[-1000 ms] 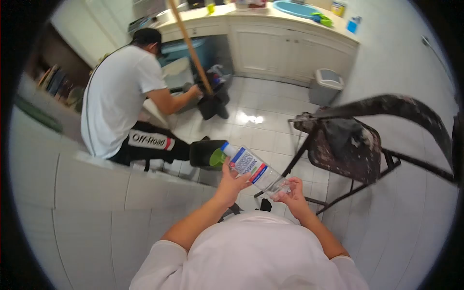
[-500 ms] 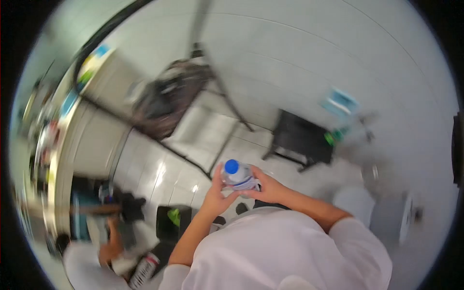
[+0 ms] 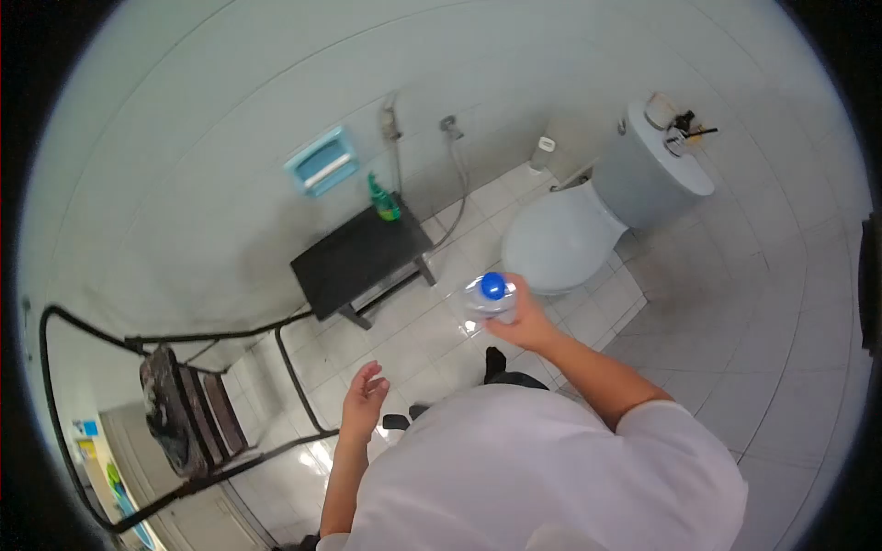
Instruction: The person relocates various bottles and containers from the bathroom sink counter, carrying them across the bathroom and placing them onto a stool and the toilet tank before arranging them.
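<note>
A clear plastic bottle with a blue cap (image 3: 493, 286) is in my right hand (image 3: 527, 317), which wraps round its side in front of my body. The bottle stands roughly upright toward the camera, and the cap is on. Off to the left, my left hand (image 3: 365, 402) hangs free with its fingers apart and nothing in them. Beyond the bottle is a toilet with its lid down (image 3: 556, 241); the bottle appears close to it in view, though I cannot tell the real distance.
Against the wall stands a black bench (image 3: 358, 260) bearing a green pump bottle (image 3: 384, 200). A blue soap dish (image 3: 323, 163) and a shower hose (image 3: 462, 174) are on the wall. Small items sit on the toilet tank (image 3: 650, 174). At left is a black metal rack (image 3: 285, 367) holding dark cloth (image 3: 175, 413).
My view has turned right, toward the toilet. My left hand has let go of the bottle and moved away to the left; my right hand keeps hold of it. The other person has left the view.
</note>
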A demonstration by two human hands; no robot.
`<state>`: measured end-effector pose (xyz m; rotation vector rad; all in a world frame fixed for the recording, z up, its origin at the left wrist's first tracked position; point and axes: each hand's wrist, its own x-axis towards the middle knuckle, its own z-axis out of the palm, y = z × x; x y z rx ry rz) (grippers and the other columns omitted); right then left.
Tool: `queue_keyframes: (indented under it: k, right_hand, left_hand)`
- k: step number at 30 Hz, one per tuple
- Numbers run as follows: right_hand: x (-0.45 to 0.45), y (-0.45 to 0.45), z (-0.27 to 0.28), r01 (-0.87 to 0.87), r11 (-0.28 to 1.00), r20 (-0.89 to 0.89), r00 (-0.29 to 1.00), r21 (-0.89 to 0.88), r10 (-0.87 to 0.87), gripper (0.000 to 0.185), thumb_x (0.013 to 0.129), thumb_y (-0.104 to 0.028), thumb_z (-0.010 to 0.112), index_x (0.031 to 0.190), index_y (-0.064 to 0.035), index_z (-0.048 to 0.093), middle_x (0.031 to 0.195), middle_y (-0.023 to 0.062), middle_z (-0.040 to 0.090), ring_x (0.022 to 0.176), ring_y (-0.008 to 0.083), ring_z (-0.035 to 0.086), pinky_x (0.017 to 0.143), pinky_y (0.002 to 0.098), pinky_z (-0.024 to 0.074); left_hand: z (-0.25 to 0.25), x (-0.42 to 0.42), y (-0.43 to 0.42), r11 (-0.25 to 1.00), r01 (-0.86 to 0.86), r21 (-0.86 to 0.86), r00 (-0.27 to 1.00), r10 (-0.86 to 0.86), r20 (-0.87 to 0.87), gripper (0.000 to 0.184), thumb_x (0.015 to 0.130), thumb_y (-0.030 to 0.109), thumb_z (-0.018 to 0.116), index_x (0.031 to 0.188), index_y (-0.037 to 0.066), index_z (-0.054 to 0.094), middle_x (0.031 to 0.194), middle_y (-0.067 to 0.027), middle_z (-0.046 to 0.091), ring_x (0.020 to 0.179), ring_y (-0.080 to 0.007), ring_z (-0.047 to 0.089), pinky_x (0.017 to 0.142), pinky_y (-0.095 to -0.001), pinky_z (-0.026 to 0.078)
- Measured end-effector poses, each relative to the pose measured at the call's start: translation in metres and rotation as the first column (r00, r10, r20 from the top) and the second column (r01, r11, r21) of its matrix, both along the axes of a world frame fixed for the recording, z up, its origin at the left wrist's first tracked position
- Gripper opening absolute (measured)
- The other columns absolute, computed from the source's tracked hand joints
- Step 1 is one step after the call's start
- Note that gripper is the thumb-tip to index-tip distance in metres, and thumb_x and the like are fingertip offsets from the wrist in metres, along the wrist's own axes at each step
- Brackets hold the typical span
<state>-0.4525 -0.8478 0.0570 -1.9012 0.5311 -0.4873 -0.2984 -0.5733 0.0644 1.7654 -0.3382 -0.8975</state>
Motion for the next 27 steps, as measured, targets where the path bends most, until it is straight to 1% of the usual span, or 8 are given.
queue_keyframes:
  k: [5, 9, 11, 14, 16, 19, 24, 27]
  right_hand:
    - [-0.089, -0.121, -0.025, 0.410, 0.911, 0.096, 0.906, 0.032, -0.411, 0.072, 0.066, -0.017, 0.072, 0.122, -0.0038, 0.029, 0.113, 0.0143, 0.046, 0.103, 0.0245, 0.048, 0.087, 0.0343, 0.0402]
    - [-0.126, -0.176, 0.029, 0.742, 0.639, 0.187, 0.611, 0.205, -0.769, 0.069, 0.069, -0.011, 0.070, 0.124, -0.0036, 0.028, 0.114, 0.0141, 0.046, 0.102, 0.0228, 0.050, 0.085, 0.0327, 0.0418]
    - [-0.151, -0.204, 0.037, 0.845, 0.518, 0.223, 0.484, 0.134, -0.846, 0.068, 0.070, -0.011, 0.070, 0.123, -0.0017, 0.029, 0.114, 0.0140, 0.047, 0.103, 0.0232, 0.050, 0.086, 0.0326, 0.0411]
    - [-0.184, -0.218, 0.061, 0.895, 0.426, 0.272, 0.381, 0.130, -0.884, 0.065, 0.071, -0.011, 0.069, 0.122, 0.0008, 0.030, 0.114, 0.0148, 0.047, 0.104, 0.0233, 0.049, 0.088, 0.0322, 0.0395]
    - [-0.211, -0.240, 0.070, 0.924, 0.370, 0.411, 0.302, 0.096, -0.860, 0.063, 0.074, -0.011, 0.067, 0.123, -0.0021, 0.029, 0.114, 0.0108, 0.046, 0.105, 0.0186, 0.045, 0.086, 0.0295, 0.0390]
    - [-0.251, -0.280, 0.079, 0.960, 0.275, 0.429, 0.226, 0.053, -0.875, 0.062, 0.075, -0.013, 0.067, 0.122, -0.0019, 0.029, 0.111, 0.0104, 0.047, 0.101, 0.0179, 0.047, 0.082, 0.0279, 0.0400]
    - [-0.278, -0.380, 0.081, 0.967, 0.252, 0.408, 0.241, -0.029, -0.880, 0.066, 0.073, -0.018, 0.069, 0.122, -0.0004, 0.027, 0.108, 0.0117, 0.048, 0.095, 0.0187, 0.050, 0.079, 0.0272, 0.0411]
    - [-0.279, -0.451, 0.072, 0.963, 0.265, 0.373, 0.263, -0.046, -0.890, 0.070, 0.071, -0.021, 0.070, 0.121, 0.0017, 0.027, 0.109, 0.0144, 0.048, 0.096, 0.0207, 0.051, 0.080, 0.0287, 0.0413]
  left_hand:
    - [-0.003, -0.016, -0.089, 0.976, 0.216, 0.036, 0.973, -0.212, -0.090, 0.044, 0.081, 0.011, 0.057, 0.122, 0.005, 0.042, 0.118, -0.0093, 0.048, 0.097, -0.0139, 0.049, 0.085, -0.0275, 0.039]
    - [-0.013, -0.014, -0.135, 0.944, 0.328, 0.032, 0.940, -0.322, -0.113, 0.043, 0.081, 0.012, 0.057, 0.121, 0.006, 0.042, 0.117, -0.0091, 0.049, 0.096, -0.0134, 0.050, 0.084, -0.0275, 0.040]
    - [-0.027, -0.002, -0.160, 0.923, 0.380, 0.053, 0.924, -0.375, -0.078, 0.043, 0.081, 0.013, 0.058, 0.121, 0.005, 0.043, 0.116, -0.0092, 0.050, 0.095, -0.0135, 0.050, 0.084, -0.0273, 0.040]
    - [-0.027, 0.015, -0.204, 0.894, 0.444, 0.062, 0.895, -0.439, -0.080, 0.042, 0.081, 0.013, 0.058, 0.119, 0.005, 0.044, 0.115, -0.0097, 0.050, 0.095, -0.0141, 0.050, 0.083, -0.0266, 0.040]
    - [-0.031, 0.023, -0.247, 0.882, 0.468, 0.050, 0.882, -0.463, -0.085, 0.041, 0.081, 0.013, 0.058, 0.119, 0.005, 0.045, 0.114, -0.0098, 0.051, 0.095, -0.0144, 0.050, 0.083, -0.0266, 0.040]
    - [-0.034, 0.025, -0.299, 0.813, 0.582, 0.021, 0.812, -0.582, 0.032, 0.040, 0.081, 0.015, 0.058, 0.118, 0.005, 0.046, 0.112, -0.0093, 0.052, 0.095, -0.0152, 0.051, 0.082, -0.0264, 0.041]
    - [-0.010, -0.008, -0.373, 0.631, 0.770, 0.097, 0.632, -0.774, 0.021, 0.039, 0.083, 0.018, 0.056, 0.118, 0.004, 0.046, 0.111, -0.0071, 0.053, 0.097, -0.0153, 0.051, 0.083, -0.0277, 0.040]
    - [-0.044, -0.028, -0.391, 0.628, 0.766, 0.137, 0.639, -0.767, -0.060, 0.040, 0.084, 0.022, 0.056, 0.118, 0.004, 0.046, 0.108, -0.0065, 0.054, 0.094, -0.0142, 0.051, 0.080, -0.0267, 0.041]
